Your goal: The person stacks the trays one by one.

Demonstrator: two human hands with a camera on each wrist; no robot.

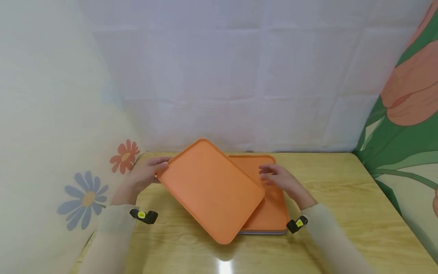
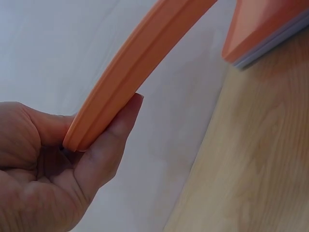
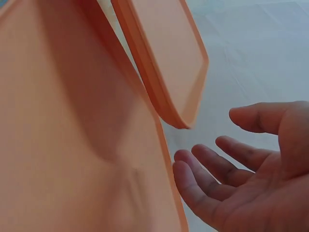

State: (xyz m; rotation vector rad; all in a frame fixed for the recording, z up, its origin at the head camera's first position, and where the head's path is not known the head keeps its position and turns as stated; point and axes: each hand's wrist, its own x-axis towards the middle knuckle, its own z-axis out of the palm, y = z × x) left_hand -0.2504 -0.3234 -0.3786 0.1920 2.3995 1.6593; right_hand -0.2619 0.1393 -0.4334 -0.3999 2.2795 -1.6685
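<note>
An orange rectangular tray (image 1: pixel 212 190) is held up at a slant, turned corner-on, over the table. My left hand (image 1: pixel 145 176) pinches its left corner between thumb and fingers; the left wrist view shows the grip on the tray's rim (image 2: pixel 120 82). Below and to the right lies a second orange tray (image 1: pixel 273 205), partly covered by the raised one, with a greyish tray edge (image 1: pixel 263 232) under it. My right hand (image 1: pixel 282 180) hovers over the lower tray's right side. In the right wrist view its fingers (image 3: pixel 207 169) are loosely bent and hold nothing.
The trays are on a light wooden table (image 1: pixel 328 190). A white cloth (image 1: pixel 239 76) hangs behind it. Flower-printed sheets stand at the left (image 1: pixel 44 125) and right (image 1: pixel 410 144) sides.
</note>
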